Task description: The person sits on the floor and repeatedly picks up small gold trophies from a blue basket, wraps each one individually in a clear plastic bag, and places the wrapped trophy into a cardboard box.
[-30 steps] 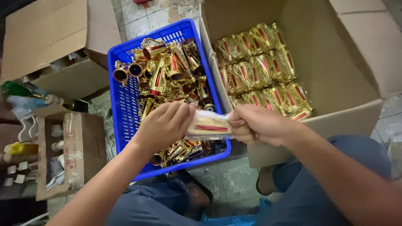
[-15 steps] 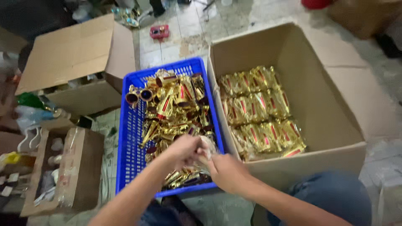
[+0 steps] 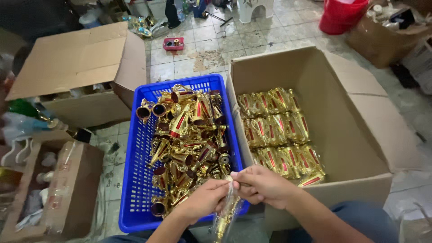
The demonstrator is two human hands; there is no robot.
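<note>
Head view: left hand (image 3: 204,198) and right hand (image 3: 261,184), both closed, pinch a clear bag (image 3: 227,216) upright around a gold piece, at 6 o'clock of the blue basket (image 3: 135,180). Bagged pieces (image 3: 279,130) sit rowed in the cardboard box (image 3: 360,148), 3 o'clock.

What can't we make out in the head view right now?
- Gold piece in the clear bag: its lower end is cut off by the bottom edge, and the left hand and right hand cover its top.
- Layers under the bagged gold pieces in the cardboard box: hidden by the top layer.
- Blue basket floor: buried under loose gold pieces.
</note>
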